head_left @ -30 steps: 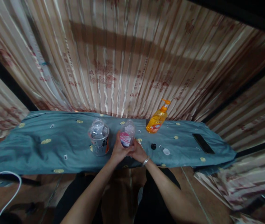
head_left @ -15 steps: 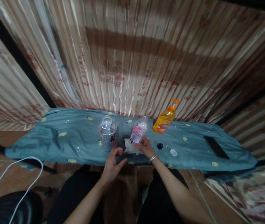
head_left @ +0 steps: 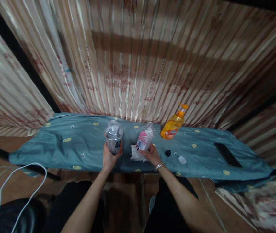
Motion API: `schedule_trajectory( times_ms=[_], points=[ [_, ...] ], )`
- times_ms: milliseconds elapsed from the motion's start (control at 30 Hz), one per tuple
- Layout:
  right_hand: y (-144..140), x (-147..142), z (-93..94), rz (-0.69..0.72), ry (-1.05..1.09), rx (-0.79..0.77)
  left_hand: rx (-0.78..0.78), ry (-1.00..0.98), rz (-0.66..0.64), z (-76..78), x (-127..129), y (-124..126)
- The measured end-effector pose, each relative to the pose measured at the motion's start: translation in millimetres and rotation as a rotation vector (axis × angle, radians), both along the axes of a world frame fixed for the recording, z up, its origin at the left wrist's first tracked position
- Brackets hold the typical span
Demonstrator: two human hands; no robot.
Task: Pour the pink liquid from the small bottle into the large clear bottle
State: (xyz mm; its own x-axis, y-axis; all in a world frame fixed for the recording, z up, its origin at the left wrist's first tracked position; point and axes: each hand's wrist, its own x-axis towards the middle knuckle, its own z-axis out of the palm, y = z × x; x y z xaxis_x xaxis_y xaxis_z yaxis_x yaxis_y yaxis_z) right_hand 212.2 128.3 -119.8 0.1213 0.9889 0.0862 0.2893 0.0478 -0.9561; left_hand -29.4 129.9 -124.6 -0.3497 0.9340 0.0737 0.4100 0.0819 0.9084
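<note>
At the left, a thin white looped cable (head_left: 22, 166) hangs in front of the near edge of the table (head_left: 40, 150), which is draped in teal printed cloth. Left of the table's middle, our left hand (head_left: 110, 157) reaches over that near edge and wraps around the lower part of a wide clear plastic bottle (head_left: 114, 137) with black lettering; our fingers are parted only by its girth. We cannot tell whether its base touches the cloth.

Just right, near the same edge, lies a crumpled white tissue (head_left: 136, 156). Above it leans a slimmer clear plastic bottle (head_left: 143, 139) with a pink-and-white label, capless. Our right hand (head_left: 153, 154) pinches its lower right side, thumb across the label's foot; its far fingers are hidden from us.

Farther right, an orange pump bottle of yellow liquid (head_left: 172, 128) stands close to the far edge. Nearer us sit a small black cap (head_left: 167, 153) and a flat white disc (head_left: 182, 160). A black rectangular phone (head_left: 227, 155) lies towards the right end.
</note>
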Motion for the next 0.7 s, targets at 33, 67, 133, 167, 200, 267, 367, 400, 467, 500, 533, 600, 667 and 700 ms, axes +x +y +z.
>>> schedule_trajectory(
  times_ms=[33, 67, 133, 167, 200, 267, 367, 400, 467, 500, 533, 600, 667, 700],
  points=[
    [0.2, 0.2, -0.2, -0.003, -0.005, -0.002, -0.013, 0.010, 0.000, 0.5, -0.5, 0.9],
    [0.5, 0.4, -0.4, -0.006, -0.010, -0.004, -0.026, 0.018, -0.003, 1.4, -1.6, 1.1],
    [1.4, 1.0, -0.6, -0.010, -0.016, -0.004, -0.048, 0.028, -0.012, 4.5, -4.5, 0.4],
    [1.9, 1.3, -0.6, -0.011, -0.017, -0.004, -0.055, 0.030, -0.017, 6.5, -5.6, -0.6],
    [2.3, 1.6, -0.4, -0.012, -0.018, -0.003, -0.058, 0.030, -0.023, 8.7, -6.3, -1.9],
    [2.8, 1.9, 0.2, -0.012, -0.018, 0.000, -0.055, 0.023, -0.036, 13.7, -6.4, -5.0],
    [2.5, 2.0, 1.7, -0.010, -0.017, 0.004, -0.029, -0.006, -0.063, 21.5, -4.8, -9.7],
    [2.3, 2.1, 2.2, -0.010, -0.017, 0.006, -0.018, -0.019, -0.074, 24.0, -4.4, -10.9],
    [1.8, 3.0, 2.9, -0.014, -0.015, 0.007, 0.000, -0.049, -0.099, 29.0, -4.6, -12.8],
    [1.6, 3.7, 3.1, -0.018, -0.014, 0.006, 0.007, -0.068, -0.113, 31.6, -5.2, -13.6],
    [1.5, 4.7, 3.1, -0.023, -0.013, 0.005, 0.011, -0.089, -0.126, 34.3, -6.2, -14.5],
    [1.4, 7.3, 3.1, -0.026, -0.004, 0.005, 0.017, -0.138, -0.151, 40.0, -8.9, -16.7],
    [1.2, 10.1, 3.0, -0.020, 0.014, 0.010, 0.024, -0.191, -0.160, 45.7, -11.9, -19.6],
    [1.0, 11.5, 3.1, -0.014, 0.025, 0.013, 0.028, -0.219, -0.156, 48.4, -13.2, -21.2]
  ],
)
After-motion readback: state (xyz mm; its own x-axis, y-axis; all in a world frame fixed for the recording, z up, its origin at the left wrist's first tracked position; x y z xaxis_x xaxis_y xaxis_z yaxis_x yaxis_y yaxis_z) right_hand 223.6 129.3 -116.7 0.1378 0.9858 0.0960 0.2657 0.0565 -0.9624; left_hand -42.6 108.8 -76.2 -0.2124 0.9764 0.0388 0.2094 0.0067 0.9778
